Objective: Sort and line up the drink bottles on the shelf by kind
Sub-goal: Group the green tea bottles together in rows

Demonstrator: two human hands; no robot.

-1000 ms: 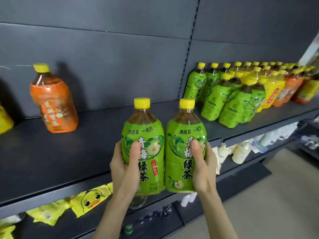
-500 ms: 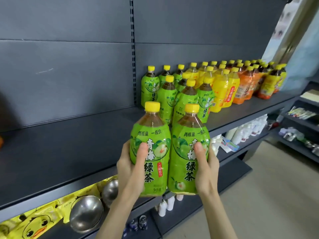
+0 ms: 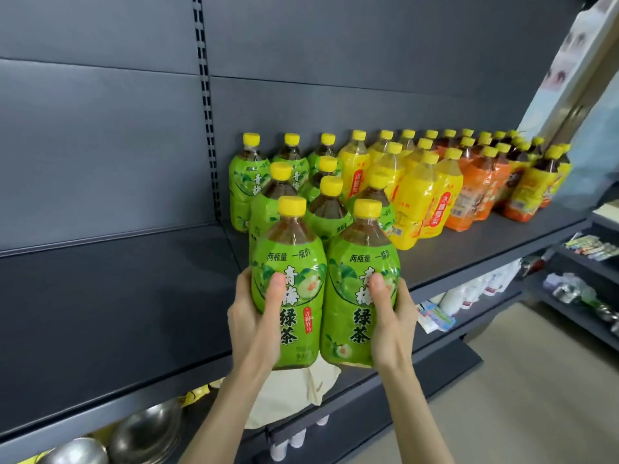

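I hold two green-tea bottles with yellow caps upright, side by side, over the front edge of the dark shelf [image 3: 117,316]. My left hand [image 3: 256,321] grips the left green bottle [image 3: 294,262]. My right hand [image 3: 392,316] grips the right green bottle [image 3: 351,289]. Just behind them stand several green bottles [image 3: 248,182] in rows. To their right come several yellow bottles [image 3: 415,202], then orange bottles [image 3: 475,192], and more yellow-labelled dark-tea bottles [image 3: 532,182] at the far end.
The shelf's left half is bare dark board under a grey back panel [image 3: 100,145]. Below it lie steel bowls [image 3: 147,430] and a cream bag [image 3: 291,393]. White bottles [image 3: 469,293] sit on lower shelving to the right, beside an aisle floor [image 3: 536,396].
I have carried both green bottles rightward along the shelf to the green group. The lone orange bottle at the left has dropped out of view; both grips are unchanged.
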